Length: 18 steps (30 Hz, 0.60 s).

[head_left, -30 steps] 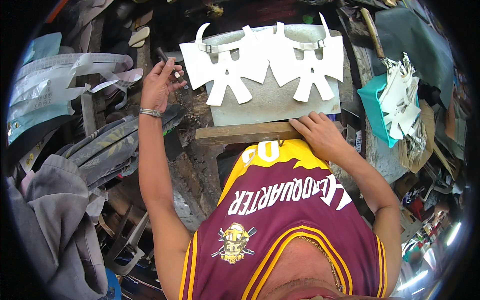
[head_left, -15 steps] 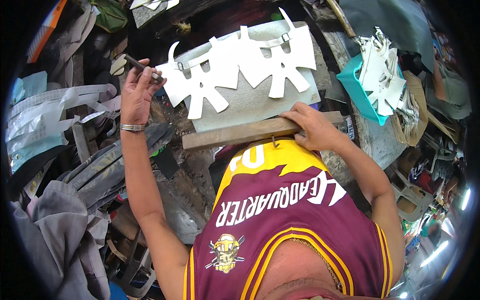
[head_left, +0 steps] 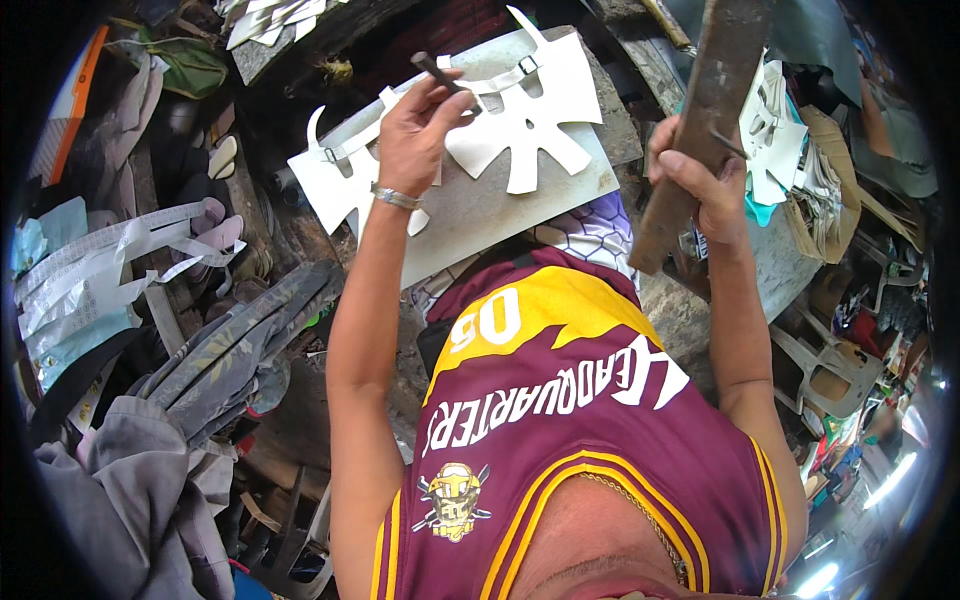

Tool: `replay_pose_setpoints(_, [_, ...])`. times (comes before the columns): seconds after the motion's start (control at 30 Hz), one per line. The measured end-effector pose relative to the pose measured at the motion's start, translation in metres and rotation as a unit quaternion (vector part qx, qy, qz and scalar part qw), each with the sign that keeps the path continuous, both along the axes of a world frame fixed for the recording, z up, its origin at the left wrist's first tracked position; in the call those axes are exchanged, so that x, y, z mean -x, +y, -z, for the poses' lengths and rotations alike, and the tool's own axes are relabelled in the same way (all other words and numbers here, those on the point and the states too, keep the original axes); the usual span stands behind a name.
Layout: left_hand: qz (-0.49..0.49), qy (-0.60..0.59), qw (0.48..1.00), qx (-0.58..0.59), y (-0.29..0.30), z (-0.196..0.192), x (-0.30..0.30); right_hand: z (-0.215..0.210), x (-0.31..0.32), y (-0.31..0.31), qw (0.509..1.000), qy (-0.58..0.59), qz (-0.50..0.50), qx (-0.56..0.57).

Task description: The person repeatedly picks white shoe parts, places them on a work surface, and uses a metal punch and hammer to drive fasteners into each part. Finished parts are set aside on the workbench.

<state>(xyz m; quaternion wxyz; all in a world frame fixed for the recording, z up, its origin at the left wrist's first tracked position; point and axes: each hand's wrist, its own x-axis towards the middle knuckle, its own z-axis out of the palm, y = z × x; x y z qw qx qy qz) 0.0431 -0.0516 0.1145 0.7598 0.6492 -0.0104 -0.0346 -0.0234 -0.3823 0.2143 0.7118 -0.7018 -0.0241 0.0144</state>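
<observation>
My left hand [head_left: 412, 138] is closed around a short dark metal rod [head_left: 432, 70], likely a punch, above the white cut-out pieces. My right hand [head_left: 702, 185] grips a long wooden bar [head_left: 728, 75] with a bent nail sticking out of its side. The bar is raised and tilted, right of the slab. Two white cut-out pieces with slots and buckled straps, like sandal uppers, lie flat on a pale grey slab [head_left: 470, 232]. The right piece [head_left: 560, 100] shows mostly whole, with a small buckle [head_left: 527, 66]. My left hand and wrist partly cover the left piece [head_left: 322, 192].
At the right, a turquoise basket [head_left: 763, 215] holds a stack of similar white pieces [head_left: 772, 150], beside an open cardboard box [head_left: 848, 170]. White strips [head_left: 130, 245] and grey cloth [head_left: 115, 480] are heaped at the left. More white pieces [head_left: 275, 18] sit at the far left.
My left hand has moved right with the rod, from beside the left piece to over the pieces. My right hand has lifted the bar from the slab's near edge, swinging it up and right.
</observation>
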Motion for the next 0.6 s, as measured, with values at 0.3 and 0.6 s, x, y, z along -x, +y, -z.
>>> replay_pose_setpoints(0.3, [0.027, -0.025, 0.995, -0.097, -0.048, 0.033, -0.014, 0.009, 0.012, 0.015, 0.999, 0.009, -0.013, -0.037])
replay_pose_setpoints(0.6, [0.018, -0.045, 0.989, -0.141, -0.044, 0.047, -0.014, 0.019, 0.019, 0.021, 0.999, 0.034, -0.032, -0.015])
